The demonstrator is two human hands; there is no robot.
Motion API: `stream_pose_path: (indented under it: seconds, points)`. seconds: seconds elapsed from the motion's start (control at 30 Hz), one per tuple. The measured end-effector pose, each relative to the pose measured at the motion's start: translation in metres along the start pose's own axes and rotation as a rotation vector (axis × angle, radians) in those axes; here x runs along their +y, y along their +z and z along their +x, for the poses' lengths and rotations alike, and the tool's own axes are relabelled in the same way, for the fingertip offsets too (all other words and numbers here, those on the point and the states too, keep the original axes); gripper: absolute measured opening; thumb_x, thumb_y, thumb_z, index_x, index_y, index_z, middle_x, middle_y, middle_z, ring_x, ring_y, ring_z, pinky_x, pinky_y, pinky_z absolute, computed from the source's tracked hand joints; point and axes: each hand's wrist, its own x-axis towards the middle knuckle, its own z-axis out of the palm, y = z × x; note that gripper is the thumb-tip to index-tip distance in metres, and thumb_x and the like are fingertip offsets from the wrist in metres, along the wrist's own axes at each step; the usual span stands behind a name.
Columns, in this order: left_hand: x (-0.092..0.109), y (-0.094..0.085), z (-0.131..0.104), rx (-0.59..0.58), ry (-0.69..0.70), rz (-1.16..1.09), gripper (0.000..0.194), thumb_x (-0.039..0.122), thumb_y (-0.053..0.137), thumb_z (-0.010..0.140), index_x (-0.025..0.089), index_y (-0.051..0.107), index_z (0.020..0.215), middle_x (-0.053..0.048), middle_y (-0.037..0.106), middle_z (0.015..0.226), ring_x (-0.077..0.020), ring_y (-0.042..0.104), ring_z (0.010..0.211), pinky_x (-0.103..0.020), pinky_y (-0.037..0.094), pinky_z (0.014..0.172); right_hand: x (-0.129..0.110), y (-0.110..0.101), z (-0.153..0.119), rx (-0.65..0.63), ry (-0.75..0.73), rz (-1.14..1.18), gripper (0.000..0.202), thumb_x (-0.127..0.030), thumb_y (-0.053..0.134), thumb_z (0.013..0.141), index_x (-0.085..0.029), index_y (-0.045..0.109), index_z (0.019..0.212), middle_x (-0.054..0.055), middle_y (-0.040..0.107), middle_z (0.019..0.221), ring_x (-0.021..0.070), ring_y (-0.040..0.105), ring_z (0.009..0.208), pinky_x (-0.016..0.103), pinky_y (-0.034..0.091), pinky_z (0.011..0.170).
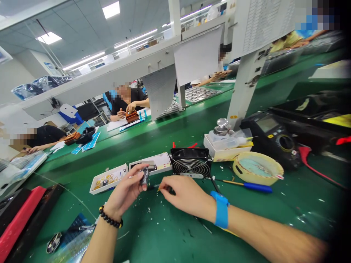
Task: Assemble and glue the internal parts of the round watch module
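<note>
My left hand point(127, 191), with a black bead bracelet on its wrist, holds up a small round dark metallic part point(144, 176) that resembles a watch case. Its fingers and thumb grip the part by the edge. Just right of it, my right hand point(185, 193) is closed in a pinch and wears a blue wrist strap point(221, 210). A tiny yellowish tip shows at its fingertips, but what it belongs to is unclear. A small gap separates the two hands above the green mat point(153, 233), where white scraps lie scattered.
Behind my hands stand a black fan point(191, 166), a white box of yellow rings point(94, 186) and another white tray point(166, 164). To the right are a blue-handled screwdriver point(257, 187), a yellow dish point(276, 171) and a black meter point(270, 137). Co-workers sit across the bench.
</note>
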Motion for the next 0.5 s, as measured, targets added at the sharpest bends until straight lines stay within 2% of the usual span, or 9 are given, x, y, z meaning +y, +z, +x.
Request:
stream_pose_path:
  seconds: [0.1, 0.17, 0.27, 0.37, 0.43, 0.5]
  points:
    - [0.001, 0.002, -0.001, 0.008, 0.011, -0.017, 0.052, 0.035, 0.083, 0.08, 0.022, 0.065, 0.127, -0.007, 0.057, 0.105, -0.009, 0.052, 0.077, -0.016, 0.051, 0.07, 0.007, 0.007, -0.004, -0.067, -0.109, -0.204, 0.015, -0.013, 0.059, 0.088, -0.021, 0.071, 0.092, 0.005, 0.071, 0.089, 0.0243, 0.064, 0.085, 0.032, 0.042, 0.068]
    - [0.0, 0.005, -0.002, -0.008, 0.045, 0.03, 0.062, 0.031, 0.088, 0.074, 0.023, 0.063, 0.13, -0.008, 0.058, 0.118, -0.0121, 0.056, 0.087, -0.017, 0.051, 0.076, 0.008, 0.009, -0.004, -0.054, -0.098, -0.166, 0.02, -0.012, 0.057, 0.089, -0.021, 0.072, 0.097, 0.004, 0.072, 0.094, 0.0238, 0.065, 0.086, 0.033, 0.043, 0.07]
    - [-0.002, 0.009, -0.002, -0.014, 0.118, 0.113, 0.069, 0.027, 0.09, 0.068, 0.022, 0.062, 0.131, -0.009, 0.055, 0.133, -0.021, 0.057, 0.112, -0.022, 0.049, 0.093, 0.006, 0.006, -0.001, -0.007, -0.049, -0.013, 0.022, -0.014, 0.054, 0.092, -0.023, 0.072, 0.101, 0.003, 0.073, 0.1, 0.023, 0.065, 0.089, 0.034, 0.045, 0.076]
    - [-0.006, 0.01, 0.0, 0.005, 0.194, 0.196, 0.067, 0.028, 0.09, 0.069, 0.021, 0.062, 0.13, -0.008, 0.053, 0.137, -0.0258, 0.05, 0.128, -0.028, 0.044, 0.106, 0.001, 0.002, 0.005, -0.011, 0.103, 0.397, 0.017, -0.032, 0.057, 0.096, -0.021, 0.071, 0.098, 0.005, 0.072, 0.096, 0.0222, 0.065, 0.087, 0.033, 0.049, 0.075]
    - [-0.01, 0.011, 0.002, 0.001, 0.222, 0.264, 0.066, 0.029, 0.09, 0.07, 0.022, 0.062, 0.129, -0.008, 0.054, 0.136, -0.0259, 0.05, 0.128, -0.03, 0.044, 0.107, -0.001, 0.0, 0.009, -0.084, 0.204, 0.797, 0.033, -0.048, 0.057, 0.097, -0.017, 0.068, 0.097, 0.008, 0.07, 0.098, 0.0221, 0.066, 0.089, 0.031, 0.053, 0.073]
    - [-0.014, 0.012, 0.003, -0.027, 0.218, 0.337, 0.066, 0.031, 0.09, 0.071, 0.022, 0.061, 0.129, -0.008, 0.056, 0.134, -0.0257, 0.053, 0.125, -0.03, 0.045, 0.106, -0.002, -0.003, 0.01, -0.168, 0.241, 1.108, 0.044, -0.057, 0.056, 0.096, -0.015, 0.067, 0.103, 0.01, 0.068, 0.104, 0.0219, 0.067, 0.094, 0.03, 0.056, 0.075]
